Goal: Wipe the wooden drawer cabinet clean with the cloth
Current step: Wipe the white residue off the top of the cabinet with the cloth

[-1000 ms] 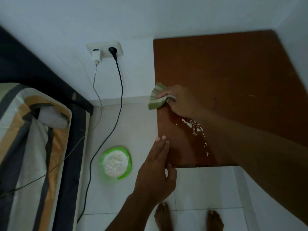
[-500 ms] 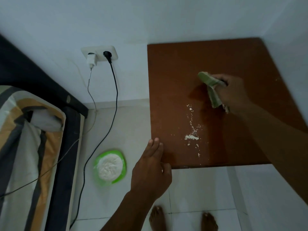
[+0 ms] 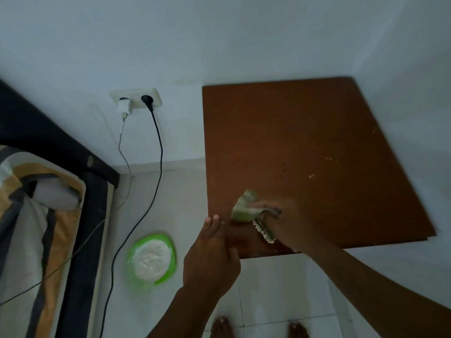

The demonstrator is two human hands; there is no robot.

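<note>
The brown wooden cabinet top fills the right of the head view, set into the room's corner. My right hand presses a crumpled green cloth onto its near left part, close to the front edge. A line of white powder lies along the cloth's lower edge. My left hand rests with its fingers flat at the cabinet's front left corner, just left of the cloth, holding nothing. A few pale specks show on the right half of the top.
A green plate with a white heap lies on the tiled floor left of the cabinet. A wall socket holds a white charger and a black plug, cables trailing down. A bed with striped bedding stands at left. My bare feet show below.
My right hand swept the cloth from the cabinet's left edge to its middle, then back down to the near left corner, over the white powder. My left hand stayed at the corner.
</note>
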